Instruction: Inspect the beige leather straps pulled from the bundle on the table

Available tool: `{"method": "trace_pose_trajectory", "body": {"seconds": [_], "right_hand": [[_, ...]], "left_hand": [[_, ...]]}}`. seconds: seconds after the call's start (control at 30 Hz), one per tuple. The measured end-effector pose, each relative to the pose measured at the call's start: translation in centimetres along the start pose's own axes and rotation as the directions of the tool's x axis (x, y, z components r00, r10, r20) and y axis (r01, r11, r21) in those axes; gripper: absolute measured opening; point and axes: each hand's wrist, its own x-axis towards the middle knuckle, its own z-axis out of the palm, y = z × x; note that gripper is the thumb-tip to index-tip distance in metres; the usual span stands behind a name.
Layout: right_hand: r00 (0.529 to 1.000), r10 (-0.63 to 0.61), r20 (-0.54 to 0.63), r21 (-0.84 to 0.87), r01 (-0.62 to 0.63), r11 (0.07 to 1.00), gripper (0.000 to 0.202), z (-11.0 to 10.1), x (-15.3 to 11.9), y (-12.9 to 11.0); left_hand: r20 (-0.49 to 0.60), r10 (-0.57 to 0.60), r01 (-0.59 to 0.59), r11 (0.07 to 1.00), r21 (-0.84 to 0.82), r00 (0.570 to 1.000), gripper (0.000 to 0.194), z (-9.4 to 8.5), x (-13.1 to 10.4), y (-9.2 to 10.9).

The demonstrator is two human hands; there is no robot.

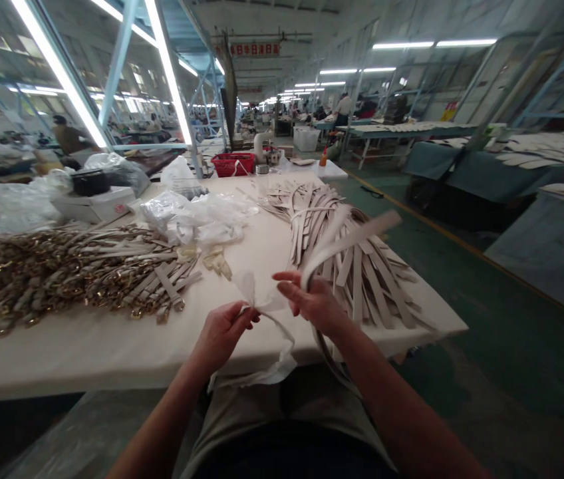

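My left hand (223, 332) pinches a thin white wrapping strip (282, 359) near the table's front edge; the strip trails down toward my lap. To its right, my right hand (312, 303) is closed on a long beige strap (346, 243), blurred at its upper end, which loops over the hand and hangs below it. Behind and right of that hand lies a fanned pile of beige straps (366, 286). A large heap of straps with gold-coloured buckles (62, 279) covers the left of the table.
Pale gloves (217, 261) and clear plastic bags (192, 213) lie mid-table. A white box (95, 205) stands back left, a red basket (233, 164) at the far end. Other people work in the distance. The table's right edge borders a green floor (491, 313).
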Motion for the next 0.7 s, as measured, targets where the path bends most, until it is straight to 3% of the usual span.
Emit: {"method": "trace_pose_trajectory", "body": {"seconds": [0.07,0.13,0.33,0.5,0.7], "right_hand": [[0.987,0.032,0.158,-0.050,-0.025,0.998,0.033,0.7,0.5,0.4],[0.975,0.044,0.218,-0.028,-0.039,0.999,0.033,1.5,1.0,1.0],[0.979,0.122,0.162,0.289,-0.165,0.943,0.034,2.3,1.0,2.2],[0.983,0.138,0.122,0.489,-0.180,0.853,0.031,2.7,-0.1,1.7],[0.981,0.185,0.053,0.563,-0.182,0.806,0.027,3.0,-1.0,1.9]], "left_hand": [[0.070,0.015,-0.016,1.000,0.004,0.997,0.032,0.5,0.0,0.2],[0.108,0.006,0.002,0.997,-0.072,0.994,0.036,1.0,0.0,0.2],[0.139,-0.078,0.121,0.932,-0.341,0.987,0.052,2.0,-0.5,-0.8],[0.085,-0.058,0.085,0.929,-0.360,0.995,0.054,3.8,-1.6,-0.9],[0.027,-0.009,0.018,0.934,-0.358,1.000,0.052,5.2,-3.0,-1.0]]}}
